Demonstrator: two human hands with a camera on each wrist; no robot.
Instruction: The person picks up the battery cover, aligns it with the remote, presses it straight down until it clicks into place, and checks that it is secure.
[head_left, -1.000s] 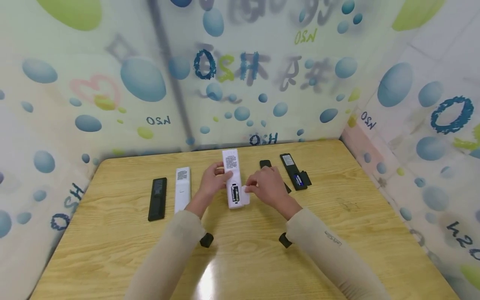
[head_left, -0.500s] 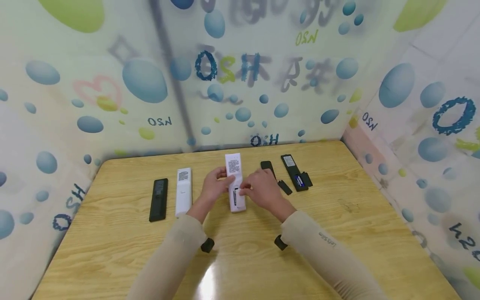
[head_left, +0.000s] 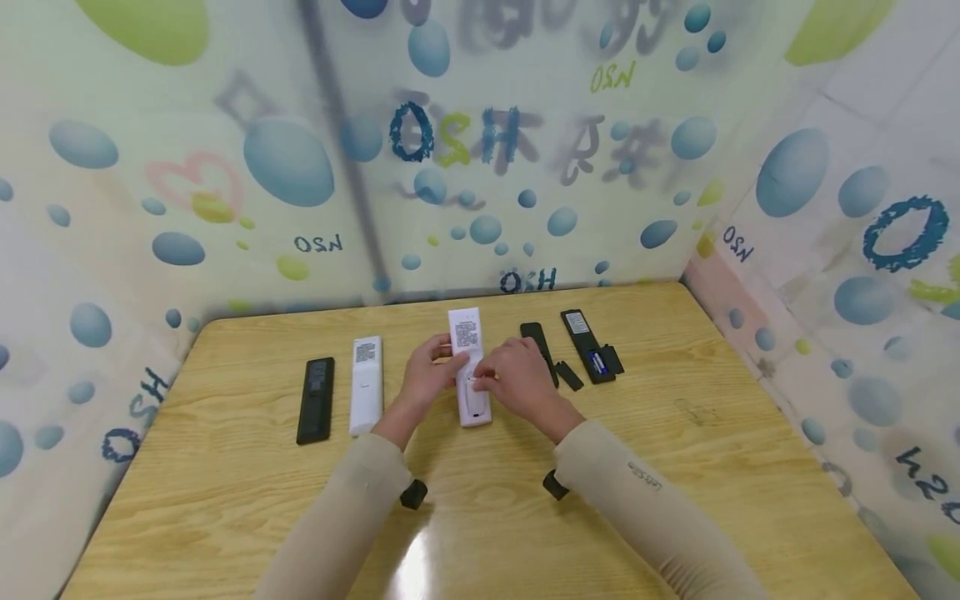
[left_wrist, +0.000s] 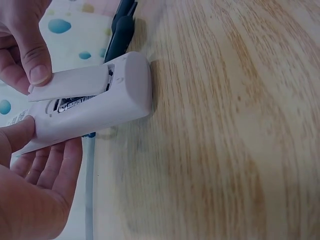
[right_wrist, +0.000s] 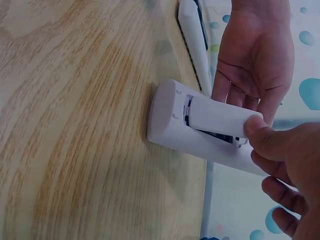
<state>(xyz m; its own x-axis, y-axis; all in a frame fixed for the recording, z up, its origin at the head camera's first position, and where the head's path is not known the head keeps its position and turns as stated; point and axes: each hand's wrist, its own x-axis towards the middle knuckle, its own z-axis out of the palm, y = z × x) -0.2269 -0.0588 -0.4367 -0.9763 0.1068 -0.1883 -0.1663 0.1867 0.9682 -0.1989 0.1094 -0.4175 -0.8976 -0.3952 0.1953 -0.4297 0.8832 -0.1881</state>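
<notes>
A white remote control (head_left: 466, 327) stands back side up, its lower end on the wooden table. My left hand (head_left: 429, 375) grips it from the left, thumb on the back and fingers underneath. My right hand (head_left: 516, 379) pinches the upper end of the white battery cover (right_wrist: 220, 116). The cover's lower end sits at the far edge of the battery compartment, while its upper end is tilted up. Beneath it, part of a battery (left_wrist: 76, 103) shows in the left wrist view.
To the left lie a black remote (head_left: 315, 400) and another white remote (head_left: 366, 383). On the right are a black remote (head_left: 536, 333) with a loose cover (head_left: 569, 376) beside it, and one (head_left: 579, 329) with blue batteries exposed. A patterned wall (head_left: 480, 250) rises behind the table.
My right hand has brought the battery cover leftward from beside the white remote to over its compartment, then lowered it so it hides most of the opening. The left hand keeps its grip.
</notes>
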